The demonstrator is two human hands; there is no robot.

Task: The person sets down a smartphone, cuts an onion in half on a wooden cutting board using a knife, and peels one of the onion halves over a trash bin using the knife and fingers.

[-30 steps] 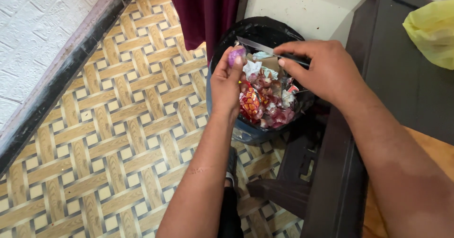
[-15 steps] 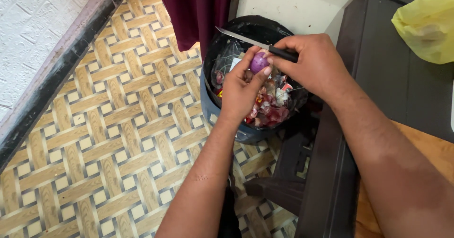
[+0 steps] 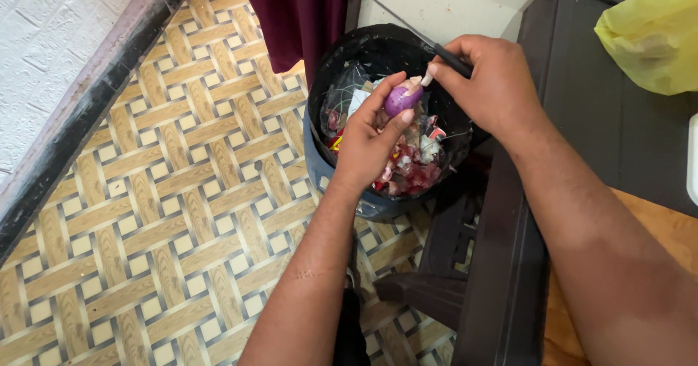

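My left hand [image 3: 367,144] pinches a small purple onion [image 3: 402,98] over the black waste bin [image 3: 342,64], so peelings drop in; my right hand [image 3: 488,82] grips a knife [image 3: 407,31] against it.

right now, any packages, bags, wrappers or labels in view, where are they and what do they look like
Yellow plastic bag: top right on the dark surface, crumpled, translucent yellow.
Black bin liner: lines the round bin beside the dark table, glossy black.
Wrappers and scraps: inside the bin below the left hand, crumpled, red, white and clear; too small to tell apart.
No signs or screens.
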